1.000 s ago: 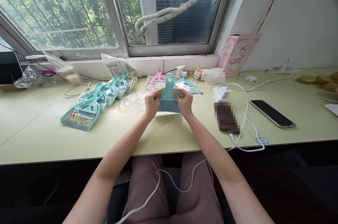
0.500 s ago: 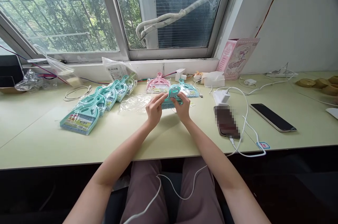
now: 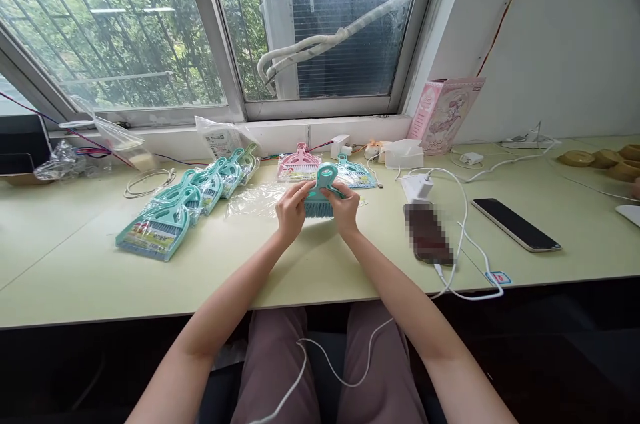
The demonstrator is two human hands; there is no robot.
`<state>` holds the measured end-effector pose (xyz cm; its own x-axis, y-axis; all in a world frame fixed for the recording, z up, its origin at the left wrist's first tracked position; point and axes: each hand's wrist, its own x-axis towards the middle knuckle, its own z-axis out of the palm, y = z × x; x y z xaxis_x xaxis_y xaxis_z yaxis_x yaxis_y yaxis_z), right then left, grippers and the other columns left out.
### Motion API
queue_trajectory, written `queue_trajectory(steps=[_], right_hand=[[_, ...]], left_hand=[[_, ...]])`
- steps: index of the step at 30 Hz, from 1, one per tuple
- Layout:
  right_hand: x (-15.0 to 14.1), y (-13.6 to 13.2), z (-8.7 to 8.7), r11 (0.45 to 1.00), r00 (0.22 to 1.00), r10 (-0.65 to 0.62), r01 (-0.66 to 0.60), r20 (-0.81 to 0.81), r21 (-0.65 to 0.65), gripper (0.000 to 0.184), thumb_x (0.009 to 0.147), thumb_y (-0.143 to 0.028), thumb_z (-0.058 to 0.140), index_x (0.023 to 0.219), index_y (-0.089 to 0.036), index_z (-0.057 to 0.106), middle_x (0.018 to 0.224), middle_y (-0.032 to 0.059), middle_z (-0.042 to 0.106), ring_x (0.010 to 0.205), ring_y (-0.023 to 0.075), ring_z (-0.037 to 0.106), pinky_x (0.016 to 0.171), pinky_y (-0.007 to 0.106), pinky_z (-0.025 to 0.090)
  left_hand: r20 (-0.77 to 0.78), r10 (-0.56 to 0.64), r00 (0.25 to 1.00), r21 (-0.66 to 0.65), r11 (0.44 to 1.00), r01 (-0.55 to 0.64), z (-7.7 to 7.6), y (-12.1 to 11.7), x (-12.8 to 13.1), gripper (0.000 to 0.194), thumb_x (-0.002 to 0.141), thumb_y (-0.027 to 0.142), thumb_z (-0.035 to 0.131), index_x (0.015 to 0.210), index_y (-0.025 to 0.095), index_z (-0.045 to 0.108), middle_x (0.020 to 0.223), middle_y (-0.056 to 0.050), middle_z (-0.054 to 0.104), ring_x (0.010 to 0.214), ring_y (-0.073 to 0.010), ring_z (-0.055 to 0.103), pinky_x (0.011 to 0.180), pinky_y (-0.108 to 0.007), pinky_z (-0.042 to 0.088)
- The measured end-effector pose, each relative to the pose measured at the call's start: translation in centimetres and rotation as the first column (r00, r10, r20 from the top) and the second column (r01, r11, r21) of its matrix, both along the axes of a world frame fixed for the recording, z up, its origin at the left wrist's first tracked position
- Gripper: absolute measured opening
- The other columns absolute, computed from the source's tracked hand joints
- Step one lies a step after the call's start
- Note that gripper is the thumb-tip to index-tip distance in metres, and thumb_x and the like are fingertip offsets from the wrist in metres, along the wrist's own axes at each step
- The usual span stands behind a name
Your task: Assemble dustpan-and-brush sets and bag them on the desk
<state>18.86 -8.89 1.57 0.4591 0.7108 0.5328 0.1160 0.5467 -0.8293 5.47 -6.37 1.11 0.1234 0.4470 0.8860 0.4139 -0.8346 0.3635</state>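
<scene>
Between my two hands, above the table, is a small teal hand brush (image 3: 319,209). Its looped handle points up and its bluish bristles face down. My left hand (image 3: 291,209) grips its left side, fingers along the edge. On the other side my right hand (image 3: 345,207) holds it, thumb near the base of the handle. Whether a dustpan sits behind the brush I cannot tell. A clear plastic wrapper (image 3: 257,200) lies flat just left of my left hand. Behind the brush lie a pink wrapped brush-and-dustpan set (image 3: 299,164) and a teal one (image 3: 356,172).
An overlapping row of wrapped teal brush-and-dustpan sets (image 3: 155,231) stretches along the left. At right are a phone with a blurred screen (image 3: 429,234), a white charger (image 3: 417,188), its cable, and a dark-screened phone (image 3: 517,224). A pink box (image 3: 445,116) stands by the wall.
The brush has tipped more upright in my hands, so more of its bristles and handle show. Both hands keep their hold. The camera view has shifted slightly.
</scene>
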Motion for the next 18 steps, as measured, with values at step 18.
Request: queue_trajectory(steps=[18], right_hand=[[3.0, 2.0, 0.2, 0.982, 0.978, 0.182, -0.175, 0.103, -0.072, 0.044, 0.090, -0.054, 0.051, 0.117, -0.024, 0.068, 0.122, 0.0057, 0.068, 0.114, 0.0219, 0.061, 0.100, 0.036, 0.045]], left_hand=[[0.095, -0.215, 0.972, -0.572, 0.788, 0.230, 0.6, 4.2, -2.4, 0.039, 0.075, 0.053, 0.067, 0.065, 0.017, 0.057, 0.060, 0.002, 0.049, 0.062, -0.0129, 0.046, 0.059, -0.025, 0.036]])
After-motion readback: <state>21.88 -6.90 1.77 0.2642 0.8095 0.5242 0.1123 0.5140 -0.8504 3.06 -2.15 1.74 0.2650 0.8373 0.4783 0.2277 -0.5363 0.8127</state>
